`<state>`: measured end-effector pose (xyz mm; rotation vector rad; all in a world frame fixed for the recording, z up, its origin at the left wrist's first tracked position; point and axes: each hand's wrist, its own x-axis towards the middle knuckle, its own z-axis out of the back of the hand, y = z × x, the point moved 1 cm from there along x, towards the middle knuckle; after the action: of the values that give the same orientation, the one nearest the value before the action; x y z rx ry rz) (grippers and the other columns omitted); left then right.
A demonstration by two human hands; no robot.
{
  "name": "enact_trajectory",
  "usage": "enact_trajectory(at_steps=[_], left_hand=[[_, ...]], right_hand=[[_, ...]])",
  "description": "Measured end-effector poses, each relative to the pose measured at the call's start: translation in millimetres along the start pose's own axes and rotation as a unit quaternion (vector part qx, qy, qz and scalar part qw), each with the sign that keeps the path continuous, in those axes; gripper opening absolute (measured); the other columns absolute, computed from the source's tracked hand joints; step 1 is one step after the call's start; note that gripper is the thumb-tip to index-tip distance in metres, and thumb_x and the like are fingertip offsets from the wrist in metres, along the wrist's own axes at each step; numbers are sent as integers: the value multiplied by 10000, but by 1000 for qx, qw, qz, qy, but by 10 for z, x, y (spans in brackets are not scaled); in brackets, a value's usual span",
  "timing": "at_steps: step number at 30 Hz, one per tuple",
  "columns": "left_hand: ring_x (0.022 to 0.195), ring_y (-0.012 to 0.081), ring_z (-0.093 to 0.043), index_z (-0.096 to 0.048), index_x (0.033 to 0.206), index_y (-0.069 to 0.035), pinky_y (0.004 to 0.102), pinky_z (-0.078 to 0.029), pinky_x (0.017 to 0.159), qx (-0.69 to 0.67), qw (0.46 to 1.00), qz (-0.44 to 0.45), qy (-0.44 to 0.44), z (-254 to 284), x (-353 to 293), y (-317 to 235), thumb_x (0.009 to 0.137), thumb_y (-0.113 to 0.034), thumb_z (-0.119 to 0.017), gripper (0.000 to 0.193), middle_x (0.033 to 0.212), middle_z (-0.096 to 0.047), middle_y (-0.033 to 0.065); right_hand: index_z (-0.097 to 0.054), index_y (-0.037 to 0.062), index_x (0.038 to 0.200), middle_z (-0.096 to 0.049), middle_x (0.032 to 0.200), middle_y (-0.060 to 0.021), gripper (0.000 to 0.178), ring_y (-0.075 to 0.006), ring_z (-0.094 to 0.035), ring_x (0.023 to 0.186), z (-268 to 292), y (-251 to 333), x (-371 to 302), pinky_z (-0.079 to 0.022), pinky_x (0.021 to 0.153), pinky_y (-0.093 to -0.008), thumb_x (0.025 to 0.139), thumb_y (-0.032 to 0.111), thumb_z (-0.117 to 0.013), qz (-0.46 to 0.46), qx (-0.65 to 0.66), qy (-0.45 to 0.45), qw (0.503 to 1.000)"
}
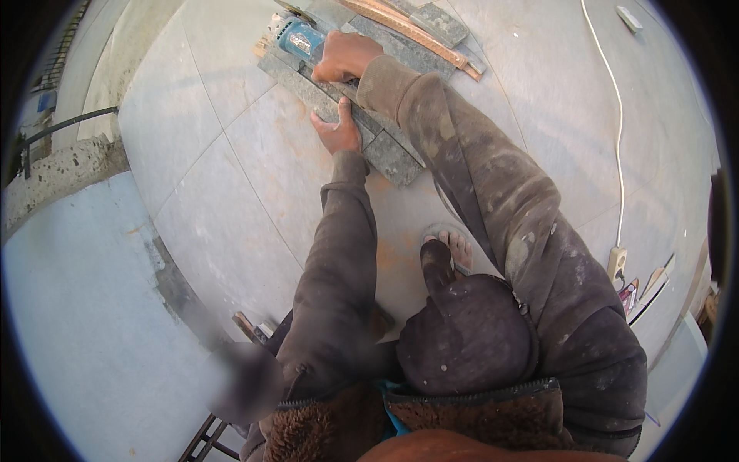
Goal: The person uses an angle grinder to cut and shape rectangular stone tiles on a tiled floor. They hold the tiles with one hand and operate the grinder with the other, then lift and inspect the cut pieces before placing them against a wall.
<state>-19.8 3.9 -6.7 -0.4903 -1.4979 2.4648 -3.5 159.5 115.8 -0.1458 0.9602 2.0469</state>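
Observation:
My right hand (348, 58) is closed around the blue body of an angle grinder (300, 40), at the top of the view. The grinder's head points up and left, and its disc (295, 10) shows partly at the upper edge. Beneath it lie long grey stone tiles (392, 158), slanting from upper left to lower right. At their near edge my left hand (339, 132) grips a tile, thumb on top and a finger at the side. The remaining fingers of that hand are hidden. Whether the disc touches stone I cannot tell.
Beyond the tiles lie a reddish-brown strip (416, 29) and more grey stone pieces (439, 25). A white cord (618, 131) runs down the right to a socket block (616, 263). My bare foot (456, 248) is close below the tiles. A rough ledge (65, 173) borders the left.

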Motion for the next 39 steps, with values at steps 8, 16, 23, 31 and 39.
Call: enact_trajectory(at_steps=[8, 16, 23, 31, 39], left_hand=[[1367, 426, -419, -276, 1459, 166, 434, -346, 1137, 15, 1000, -10, 2, -3, 26, 35, 848, -496, -757, 1021, 1449, -410, 358], [1353, 432, -434, -301, 1441, 172, 432, -348, 1137, 28, 999, -5, -17, -2, 31, 31, 845, -489, -768, 1005, 1433, -429, 360], [1358, 435, -430, -300, 1444, 168, 435, -343, 1142, 31, 999, -6, -21, -16, 50, 59, 840, -498, -770, 1014, 1435, -429, 361], [1360, 417, -433, -291, 1450, 166, 432, -334, 1145, 4, 1000, -11, -9, -11, 38, 23, 835, -482, -776, 1016, 1432, -435, 352], [1355, 418, -439, -291, 1449, 166, 435, -339, 1141, 17, 1000, -16, -14, -13, 57, 73, 837, -480, -776, 1014, 1429, -439, 351]], right_hand=[[-725, -6, 1072, -741, 1017, -206, 486, -327, -733, 940, -19, -25, 59, -576, 817, -407, 728, 336, -752, 28, 18, -9, 999], [-764, 58, 967, -758, 935, -112, 327, -257, -736, 912, 17, -5, -72, -565, 814, -370, 746, 295, -721, -5, 1, 14, 1000], [-762, 43, 974, -754, 978, -145, 341, -276, -734, 937, 31, -83, -184, -567, 828, -379, 745, 293, -726, -4, -4, 15, 1000], [-765, 52, 988, -754, 976, -143, 337, -286, -730, 949, -20, -86, -104, -564, 839, -388, 732, 264, -711, 3, 1, 9, 1000], [-743, -9, 1026, -747, 963, -202, 458, -319, -743, 875, -55, -87, -28, -584, 776, -400, 718, 330, -741, 22, 6, 0, 1000]])
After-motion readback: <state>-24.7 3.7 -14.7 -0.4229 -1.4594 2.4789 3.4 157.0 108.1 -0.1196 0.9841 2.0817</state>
